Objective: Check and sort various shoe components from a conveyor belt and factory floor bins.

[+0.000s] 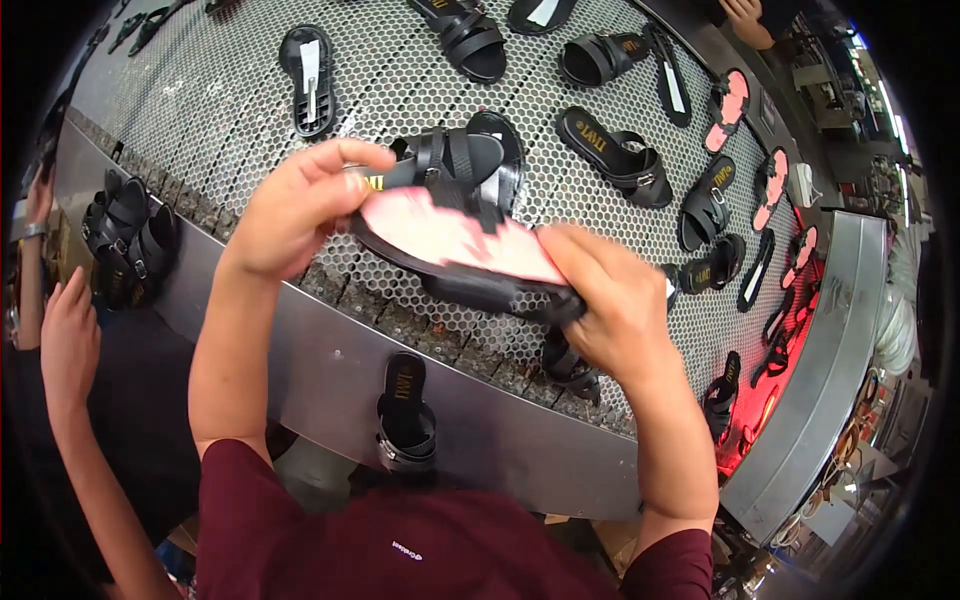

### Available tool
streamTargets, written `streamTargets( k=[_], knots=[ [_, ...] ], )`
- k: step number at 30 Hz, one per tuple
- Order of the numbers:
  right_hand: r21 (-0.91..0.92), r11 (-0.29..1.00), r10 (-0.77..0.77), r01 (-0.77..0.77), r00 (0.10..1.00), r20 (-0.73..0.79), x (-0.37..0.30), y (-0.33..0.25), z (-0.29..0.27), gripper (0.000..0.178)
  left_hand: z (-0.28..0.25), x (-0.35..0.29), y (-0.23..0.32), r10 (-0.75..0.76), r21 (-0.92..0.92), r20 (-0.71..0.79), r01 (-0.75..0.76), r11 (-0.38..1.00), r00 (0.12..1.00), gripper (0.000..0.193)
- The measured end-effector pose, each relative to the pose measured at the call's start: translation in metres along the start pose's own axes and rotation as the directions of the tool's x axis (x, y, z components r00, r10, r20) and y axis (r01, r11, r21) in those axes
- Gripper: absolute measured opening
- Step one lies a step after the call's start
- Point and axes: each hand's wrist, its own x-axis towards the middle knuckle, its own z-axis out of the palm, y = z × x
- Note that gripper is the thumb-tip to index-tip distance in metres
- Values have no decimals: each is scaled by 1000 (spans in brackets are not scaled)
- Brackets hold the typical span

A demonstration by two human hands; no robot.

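Note:
Both my hands hold a black sandal (445, 238) above the mesh belt, its underside turned up and coated pink in an uneven patch. My left hand (305, 205) pinches the left end between thumb and fingers. Around the right end my right hand (615, 295) is closed, and the fingers are slightly blurred. Black straps hang below the sandal's near edge. Just behind it lie another strappy black sandal (455, 158) with gold lettering and a loose black sole (500, 140) with a pale strip; the held sandal partly hides both.
The mesh conveyor (225, 90) carries several black sandals and soles, some pink-faced, toward a red-glowing opening (765, 410) at right. One sandal (405, 415) rests on the metal ledge (330, 350); others cluster at left (128, 240). A co-worker's hand (70, 325) is at left, another (745, 18) top right.

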Motion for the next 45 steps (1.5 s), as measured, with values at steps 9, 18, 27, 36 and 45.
streamTargets(
  k=[9, 18, 27, 36, 45],
  knots=[
    [237, 608, 643, -757, 645, 413, -232, -51, -29, 40, -127, 119, -50, 291, 713, -690, 693, 111, 663, 83],
    [413, 193, 788, -890, 391, 475, -314, -73, -32, 24, -68, 14, -60, 374, 728, -657, 422, 540, 655, 50],
    [791, -159, 852, -591, 322, 412, -399, -44, -44, 15, 203, -206, -156, 472, 948, -181, 24, 318, 863, 54],
    [865, -221, 860, -451, 328, 391, -486, -26, -70, 15, 357, -259, -276, -350, 808, -142, 313, 500, 926, 60],
    [826, -394, 786, -403, 317, 530, -539, -36, -66, 17, 385, -175, -259, 55, 998, 4, -7, 55, 999, 65]
  ],
)
